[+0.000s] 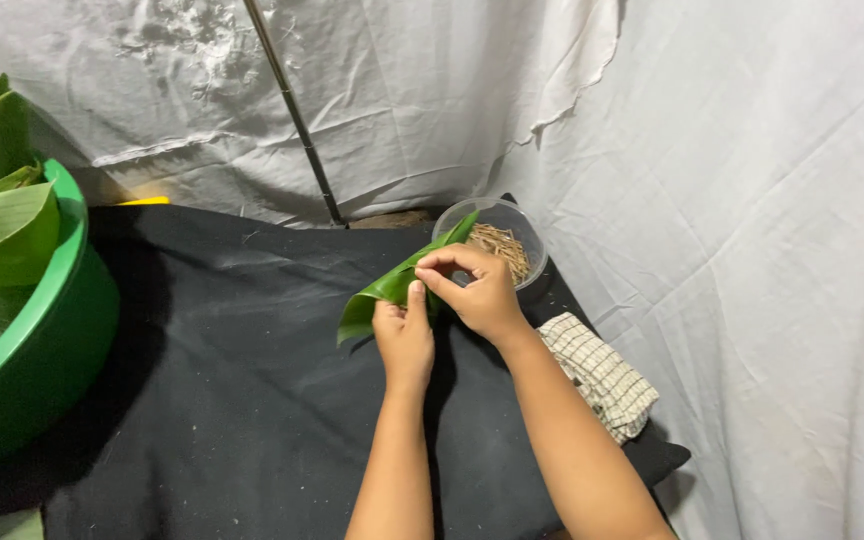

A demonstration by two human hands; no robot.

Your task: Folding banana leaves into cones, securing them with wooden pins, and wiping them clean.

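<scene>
One folded green banana leaf [392, 288] sits pinched between the closed fingers of the left hand [404, 338] and right hand [480, 290], just before one clear plastic bowl of thin brown sticks [500, 240], beside one checked cloth [600, 375].

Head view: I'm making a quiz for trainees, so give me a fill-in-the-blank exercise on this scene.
1. Both hands hold a folded green ____.
2. The clear bowl of thin sticks stands on the ____ cloth.
3. The big tub of leaves is ____ in colour.
4. The checked rag lies beside the ____ forearm.

Missing words: leaf; black; green; right.
</scene>
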